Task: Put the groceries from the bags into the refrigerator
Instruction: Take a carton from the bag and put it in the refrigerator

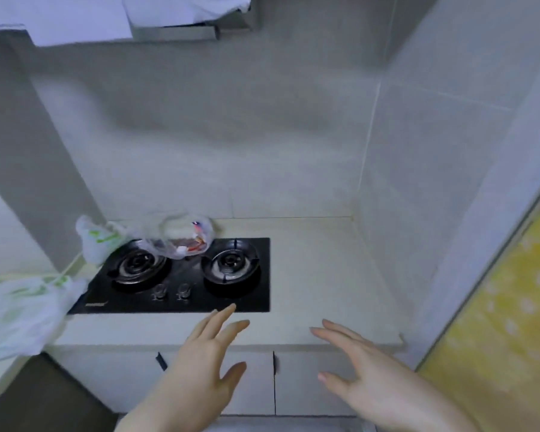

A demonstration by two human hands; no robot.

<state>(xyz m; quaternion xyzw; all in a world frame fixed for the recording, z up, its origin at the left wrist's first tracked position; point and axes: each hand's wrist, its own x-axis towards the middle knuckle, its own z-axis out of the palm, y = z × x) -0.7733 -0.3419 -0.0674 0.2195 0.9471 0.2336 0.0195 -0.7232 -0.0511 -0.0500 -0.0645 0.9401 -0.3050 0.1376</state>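
Plastic grocery bags crowd the left: a clear bag [181, 236] on the black hob [181, 275], white bags [22, 310] beside it. Left hand [203, 360] and right hand [365, 372] hover released, likely reaching. Right of the hob, the tabletop [318, 275] offers bare room up to the walls.

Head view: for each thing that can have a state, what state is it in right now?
Left hand: open, holding nothing.
Right hand: open, holding nothing.
Clear plastic bag of groceries: resting on the black gas hob.
White-and-green plastic bag: beside the hob's left edge.
Larger white-and-green plastic bag: on the counter, left.
White cabinet doors: closed.
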